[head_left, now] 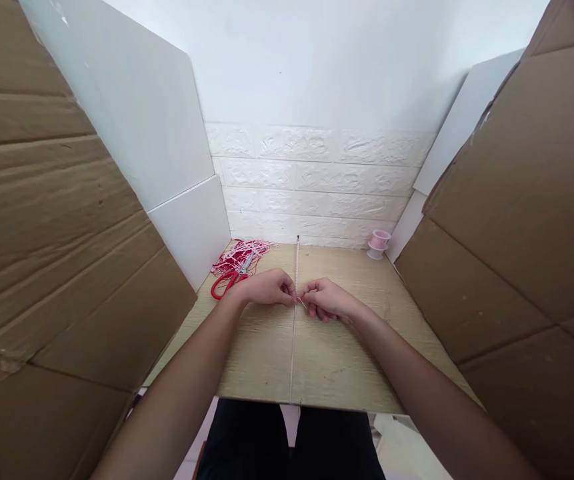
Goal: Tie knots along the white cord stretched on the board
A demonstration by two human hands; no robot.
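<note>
A thin white cord runs straight down the middle of a light wooden board, from a small pin at the far edge to the near edge. My left hand and my right hand meet over the cord at mid-board. Both pinch it between fingertips, the left from the left side, the right from the right side. The stretch of cord beyond my hands looks knotted or braided with pink and white.
Red-handled scissors lie at the far left on a heap of red and white cord scraps. A pink spool stands at the far right corner. Cardboard sheets and white panels wall both sides.
</note>
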